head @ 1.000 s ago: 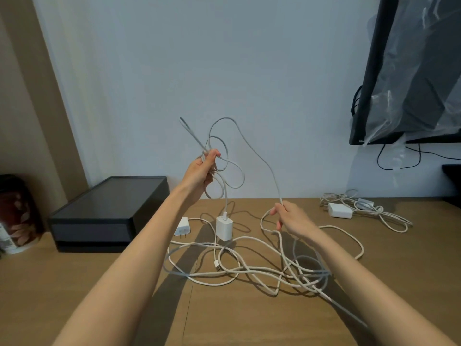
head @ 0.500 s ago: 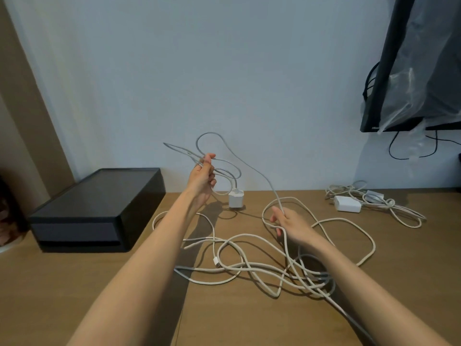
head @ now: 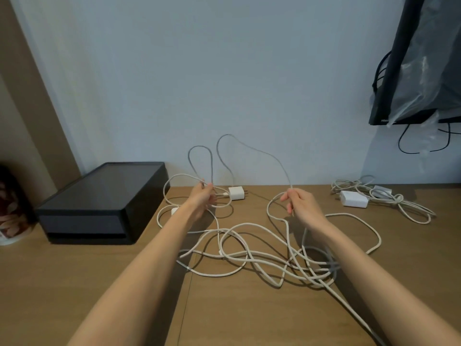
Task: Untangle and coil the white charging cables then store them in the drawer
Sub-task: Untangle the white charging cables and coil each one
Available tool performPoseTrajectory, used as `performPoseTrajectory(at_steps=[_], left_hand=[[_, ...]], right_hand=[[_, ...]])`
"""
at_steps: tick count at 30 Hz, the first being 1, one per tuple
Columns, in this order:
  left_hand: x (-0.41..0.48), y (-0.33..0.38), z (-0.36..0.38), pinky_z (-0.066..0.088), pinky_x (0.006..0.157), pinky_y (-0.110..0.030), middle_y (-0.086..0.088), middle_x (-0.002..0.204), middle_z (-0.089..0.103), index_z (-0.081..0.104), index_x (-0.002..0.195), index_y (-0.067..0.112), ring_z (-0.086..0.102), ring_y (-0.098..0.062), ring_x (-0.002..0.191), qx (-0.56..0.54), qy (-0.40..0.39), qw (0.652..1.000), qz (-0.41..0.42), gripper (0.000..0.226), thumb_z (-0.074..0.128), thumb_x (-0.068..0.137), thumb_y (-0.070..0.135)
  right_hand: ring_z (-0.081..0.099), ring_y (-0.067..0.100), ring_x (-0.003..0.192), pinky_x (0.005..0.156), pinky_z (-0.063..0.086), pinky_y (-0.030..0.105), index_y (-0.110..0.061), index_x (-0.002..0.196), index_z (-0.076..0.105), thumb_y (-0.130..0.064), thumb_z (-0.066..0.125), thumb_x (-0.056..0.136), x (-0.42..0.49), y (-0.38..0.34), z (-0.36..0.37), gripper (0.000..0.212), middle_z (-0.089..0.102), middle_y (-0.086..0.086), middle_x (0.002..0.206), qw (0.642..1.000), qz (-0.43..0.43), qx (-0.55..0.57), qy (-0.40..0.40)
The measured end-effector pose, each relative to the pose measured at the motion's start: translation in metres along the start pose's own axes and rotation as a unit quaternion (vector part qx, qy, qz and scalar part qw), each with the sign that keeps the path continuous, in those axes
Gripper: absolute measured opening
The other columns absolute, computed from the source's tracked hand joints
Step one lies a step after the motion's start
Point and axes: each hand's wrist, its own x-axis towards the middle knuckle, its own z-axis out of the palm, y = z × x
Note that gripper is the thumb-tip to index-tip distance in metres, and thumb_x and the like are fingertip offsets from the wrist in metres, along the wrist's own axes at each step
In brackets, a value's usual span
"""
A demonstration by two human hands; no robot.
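Note:
A tangle of white charging cables sprawls over the wooden table. My left hand pinches loops of cable just above the table near the back. A white plug adapter lies right of that hand, and a second small adapter shows beside my left wrist. My right hand grips a strand that arches up against the wall and runs over to the left hand. The black drawer box stands at the left, its drawer closed.
A second bundle of white cable with a white power brick lies at the back right. A dark screen wrapped in plastic hangs on the wall at upper right. A patterned container stands at the far left.
My left hand has dropped from chest height down to the table, and the adapter that hung from the raised cable now lies on the wood. My right hand stayed on its strand.

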Motion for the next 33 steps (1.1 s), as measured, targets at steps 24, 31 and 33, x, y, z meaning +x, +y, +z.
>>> performPoseTrajectory(at_steps=[24, 31, 33], left_hand=[[-0.175, 0.022, 0.086, -0.005, 0.107, -0.063, 0.021, 0.104, 0.068, 0.071, 0.099, 0.041, 0.052, -0.004, 0.114, 0.433, -0.212, 0.825, 0.293, 0.024, 0.052, 0.089, 0.051], [-0.188, 0.037, 0.071, 0.048, 0.090, -0.040, 0.014, 0.075, 0.071, 0.076, 0.096, 0.026, 0.057, 0.006, 0.068, 0.293, -0.226, 0.891, 0.261, 0.019, 0.063, 0.086, 0.037], [-0.190, 0.046, 0.067, 0.047, 0.075, -0.018, 0.001, 0.083, 0.073, 0.075, 0.101, 0.015, 0.059, -0.001, 0.074, 0.229, -0.218, 0.913, 0.258, 0.021, 0.063, 0.089, 0.027]], right_hand=[[0.033, 0.006, 0.045, 0.043, 0.038, 0.014, -0.008, 0.092, 0.052, -0.007, 0.037, 0.102, -0.039, -0.095, -0.061, 0.018, 0.058, 0.007, 0.077, 0.824, 0.063, 0.561, -0.049], [0.056, 0.015, 0.070, 0.062, 0.055, 0.022, -0.008, 0.124, 0.055, -0.021, 0.042, 0.102, -0.058, -0.081, -0.076, 0.028, 0.065, 0.008, 0.093, 0.911, 0.033, 0.410, -0.024], [0.062, 0.018, 0.081, 0.074, 0.057, 0.028, -0.014, 0.127, 0.056, -0.027, 0.047, 0.100, -0.071, -0.082, -0.081, 0.031, 0.068, 0.006, 0.104, 0.955, 0.008, 0.287, -0.067]])
